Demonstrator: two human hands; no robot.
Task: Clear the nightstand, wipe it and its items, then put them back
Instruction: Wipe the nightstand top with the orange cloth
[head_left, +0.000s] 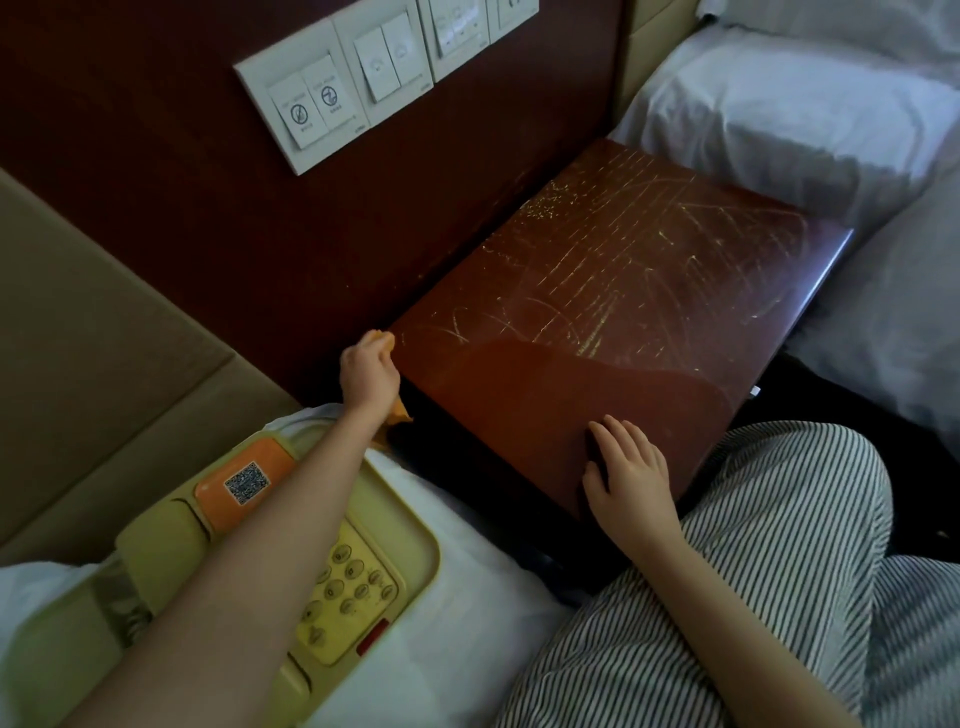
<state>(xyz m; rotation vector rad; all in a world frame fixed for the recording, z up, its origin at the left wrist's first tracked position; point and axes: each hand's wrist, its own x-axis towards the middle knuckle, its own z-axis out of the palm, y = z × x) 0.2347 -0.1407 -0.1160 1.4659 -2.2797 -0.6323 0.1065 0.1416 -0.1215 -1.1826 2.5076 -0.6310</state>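
The glossy, scratched wooden nightstand (623, 291), mid-frame, is touched by the flat right hand (628, 467), fingers apart. An orange cloth (399, 409) is clenched in the left hand (369, 376) at its edge. A QR-stickered telephone (363, 571) is seen lower left.

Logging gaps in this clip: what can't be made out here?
Head view only.
Cloth: mostly hidden by the left hand.
Phone: middle covered by the left arm.
Switch labels: too small to read.
Nightstand: front hidden under its top, the right hand and knee.
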